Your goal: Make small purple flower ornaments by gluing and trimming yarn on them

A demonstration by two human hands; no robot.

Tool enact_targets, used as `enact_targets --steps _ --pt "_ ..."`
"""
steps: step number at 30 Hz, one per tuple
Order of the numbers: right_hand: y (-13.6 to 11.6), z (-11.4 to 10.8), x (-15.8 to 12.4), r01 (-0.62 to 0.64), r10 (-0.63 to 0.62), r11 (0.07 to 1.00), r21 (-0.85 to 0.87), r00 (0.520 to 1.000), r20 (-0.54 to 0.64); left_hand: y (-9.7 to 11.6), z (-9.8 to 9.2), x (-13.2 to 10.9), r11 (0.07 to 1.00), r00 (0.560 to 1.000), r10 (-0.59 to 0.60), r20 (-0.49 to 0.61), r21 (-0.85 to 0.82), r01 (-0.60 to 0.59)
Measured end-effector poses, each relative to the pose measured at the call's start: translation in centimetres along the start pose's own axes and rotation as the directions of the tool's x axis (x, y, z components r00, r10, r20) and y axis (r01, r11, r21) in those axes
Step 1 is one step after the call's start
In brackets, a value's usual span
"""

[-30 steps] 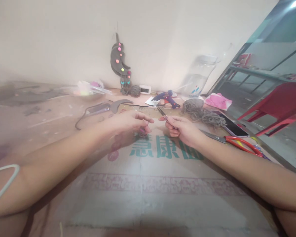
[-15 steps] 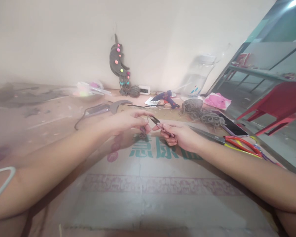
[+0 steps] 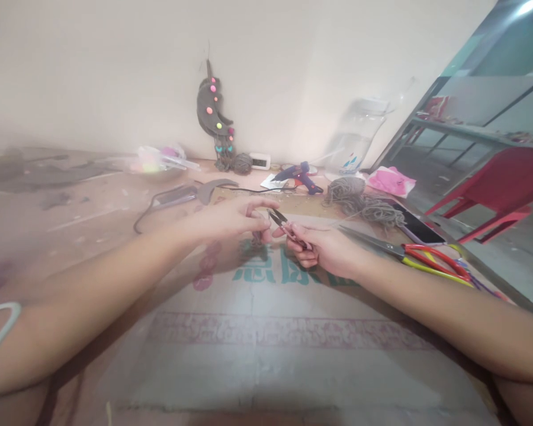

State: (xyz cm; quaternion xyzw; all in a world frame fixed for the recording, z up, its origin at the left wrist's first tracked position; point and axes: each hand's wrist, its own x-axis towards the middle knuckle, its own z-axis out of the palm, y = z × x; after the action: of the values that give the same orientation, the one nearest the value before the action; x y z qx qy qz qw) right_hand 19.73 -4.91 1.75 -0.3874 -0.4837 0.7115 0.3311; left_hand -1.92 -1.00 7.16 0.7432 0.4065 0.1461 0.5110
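My right hand (image 3: 317,245) is closed around small thread snips (image 3: 283,222), whose dark blades point up and left toward my other hand. My left hand (image 3: 244,218) pinches a short length of grey yarn (image 3: 258,236), its lower end hanging beneath the fingers. The yarn's upper end is beside the blade tips; whether they touch it I cannot tell. Both hands are over a printed cardboard sheet (image 3: 204,373) with green characters and a purple band.
Large red-and-yellow-handled scissors (image 3: 435,260) and a phone (image 3: 420,228) lie to the right, near grey yarn skeins (image 3: 364,201). Behind are a glue gun (image 3: 299,174), a clear bottle (image 3: 359,136) and a moon-shaped hanging (image 3: 211,109). A grey crescent (image 3: 213,190) lies on the left.
My right hand and the snips have shifted slightly left, bringing the blades closer to the yarn. The left hand has hardly moved and keeps its pinch.
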Motion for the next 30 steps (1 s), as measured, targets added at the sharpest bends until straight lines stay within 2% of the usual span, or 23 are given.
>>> enact_targets --steps 4,8,11,16,20,25,30 --pt "0.1 -0.1 0.0 -0.033 0.031 0.999 0.043 0.998 0.057 -0.1 0.1 -0.2 0.995 0.999 0.041 -0.011 0.088 -0.04" --pt "0.0 -0.1 0.0 -0.051 0.046 0.997 0.062 0.995 0.084 -0.6 -0.1 0.0 0.995 0.998 0.06 -0.001 0.084 -0.06" --pt "-0.1 -0.1 0.0 -0.033 0.03 0.998 0.06 0.998 0.06 -0.5 0.0 0.0 0.997 0.998 0.058 -0.018 0.043 -0.057" --pt "-0.2 0.0 0.1 0.04 -0.04 0.999 0.037 0.999 -0.001 0.1 0.2 0.1 1.0 0.988 -0.002 -0.157 0.004 0.003" --pt "-0.2 -0.1 0.2 0.057 -0.057 0.998 0.012 0.998 -0.035 0.5 0.3 0.0 0.999 0.983 -0.015 -0.185 -0.042 0.007" --pt "0.1 -0.1 0.1 0.065 -0.066 0.997 -0.037 0.997 -0.034 0.5 0.2 0.1 0.998 0.991 0.043 -0.124 -0.046 -0.049" --pt "0.1 0.1 0.0 0.093 -0.096 0.992 -0.081 0.995 -0.027 0.3 0.1 0.0 0.998 0.997 0.047 -0.056 -0.029 -0.048"
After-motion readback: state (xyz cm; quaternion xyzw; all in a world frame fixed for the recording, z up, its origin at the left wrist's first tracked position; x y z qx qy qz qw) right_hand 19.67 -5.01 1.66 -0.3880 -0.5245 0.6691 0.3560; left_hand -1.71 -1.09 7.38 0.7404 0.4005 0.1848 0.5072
